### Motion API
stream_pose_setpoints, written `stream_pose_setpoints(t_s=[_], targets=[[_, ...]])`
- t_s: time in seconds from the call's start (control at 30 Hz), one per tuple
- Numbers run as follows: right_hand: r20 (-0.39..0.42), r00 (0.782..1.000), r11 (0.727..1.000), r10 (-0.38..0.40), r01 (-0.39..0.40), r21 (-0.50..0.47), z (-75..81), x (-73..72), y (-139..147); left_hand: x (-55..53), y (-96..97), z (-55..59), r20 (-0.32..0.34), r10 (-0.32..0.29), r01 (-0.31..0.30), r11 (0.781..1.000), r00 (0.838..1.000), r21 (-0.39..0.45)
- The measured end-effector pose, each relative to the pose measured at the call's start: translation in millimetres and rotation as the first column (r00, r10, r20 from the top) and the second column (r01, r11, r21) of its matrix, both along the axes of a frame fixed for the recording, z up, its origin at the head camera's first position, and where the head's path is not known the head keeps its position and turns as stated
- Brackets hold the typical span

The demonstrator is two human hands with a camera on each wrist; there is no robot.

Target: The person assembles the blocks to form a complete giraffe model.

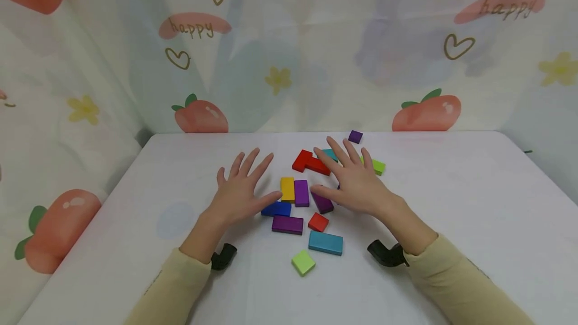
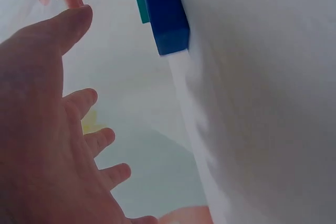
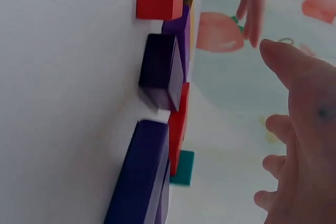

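Both hands hover over a scatter of coloured blocks, fingers spread and nothing held. My left hand (image 1: 238, 195) is nearest the blue block (image 1: 276, 208), its thumb pointing toward the yellow block (image 1: 287, 189). My right hand (image 1: 356, 182) hangs above the right side of the scatter, its thumb overlapping a dark purple block (image 1: 322, 201) in the head view. Between the hands stands a purple block (image 1: 301, 193). Behind it lie red blocks (image 1: 317, 165) and a teal block (image 1: 330, 154), partly covered by the right fingers. In the right wrist view, another dark purple block (image 3: 139, 174) sits below that hand.
Closer to me lie a purple block (image 1: 287, 224), a small red block (image 1: 318, 222), a teal-blue block (image 1: 326, 242) and a lime block (image 1: 303, 263). Farther off are another lime block (image 1: 378, 166) and a small purple one (image 1: 355, 137). A printed curtain (image 1: 316, 54) backs the white table (image 1: 429, 174).
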State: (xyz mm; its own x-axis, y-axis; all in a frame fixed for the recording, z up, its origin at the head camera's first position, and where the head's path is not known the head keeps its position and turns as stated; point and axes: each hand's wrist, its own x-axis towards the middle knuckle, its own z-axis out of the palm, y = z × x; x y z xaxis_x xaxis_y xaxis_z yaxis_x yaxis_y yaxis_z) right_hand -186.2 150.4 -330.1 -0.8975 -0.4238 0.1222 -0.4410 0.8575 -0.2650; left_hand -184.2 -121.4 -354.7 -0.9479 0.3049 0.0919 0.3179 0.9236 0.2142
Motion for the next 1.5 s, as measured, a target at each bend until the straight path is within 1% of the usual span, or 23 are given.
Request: stream_pose_setpoints(t_s=[0.13,0.23,0.3,0.4,0.57,0.7,0.83,1.03,1.2,1.4,1.5], targets=[[0.012,0.997,0.997,0.073,-0.072,-0.021,-6.1,-4.9,-7.8,-6.6,12.6,-2.8,0.01,-0.027,0.026,0.999,1.0,0.024],[0.034,0.989,0.988,0.144,-0.142,-0.058,-11.8,-6.1,-11.6,-9.6,19.6,-4.4,0.02,-0.046,0.045,0.998,0.999,0.047],[0.065,0.979,0.979,0.191,-0.186,-0.086,-15.0,-6.4,-13.8,-10.8,22.9,-5.5,0.029,-0.053,0.051,0.997,0.998,0.058],[0.125,0.962,0.967,0.244,-0.231,-0.104,-18.2,-5.7,-16.4,-11.2,27.2,-7.0,0.053,-0.051,0.048,0.997,0.997,0.057],[0.21,0.935,0.957,0.285,-0.266,-0.115,-22.0,-4.6,-18.2,-8.6,32.7,-8.7,0.089,-0.045,0.043,0.999,0.995,0.025],[0.236,0.926,0.955,0.294,-0.273,-0.12,-23.8,-4.2,-18.6,-6.9,35.8,-9.4,0.096,-0.065,0.065,0.998,0.993,0.006],[0.238,0.927,0.957,0.289,-0.273,-0.098,-23.7,-3.7,-19.1,-6.0,37.9,-10.7,0.102,-0.083,0.083,0.997,0.991,-0.005],[0.216,0.938,0.963,0.271,-0.261,-0.073,-22.4,-2.8,-18.9,-6.2,38.5,-10.6,0.119,-0.075,0.074,0.997,0.99,0.018],[0.192,0.949,0.968,0.252,-0.246,-0.054,-21.5,-2.3,-18.4,-7.1,35.5,-8.2,0.139,-0.079,0.074,0.997,0.987,0.039],[0.176,0.959,0.975,0.221,-0.217,-0.044,-21.4,-3.0,-18.9,-7.7,31.4,-4.2,0.188,-0.087,0.078,0.995,0.978,0.054],[0.173,0.965,0.98,0.199,-0.195,-0.041,-20.4,-2.8,-19.2,-7.3,29.7,-3.4,0.202,-0.092,0.082,0.995,0.975,0.059]])
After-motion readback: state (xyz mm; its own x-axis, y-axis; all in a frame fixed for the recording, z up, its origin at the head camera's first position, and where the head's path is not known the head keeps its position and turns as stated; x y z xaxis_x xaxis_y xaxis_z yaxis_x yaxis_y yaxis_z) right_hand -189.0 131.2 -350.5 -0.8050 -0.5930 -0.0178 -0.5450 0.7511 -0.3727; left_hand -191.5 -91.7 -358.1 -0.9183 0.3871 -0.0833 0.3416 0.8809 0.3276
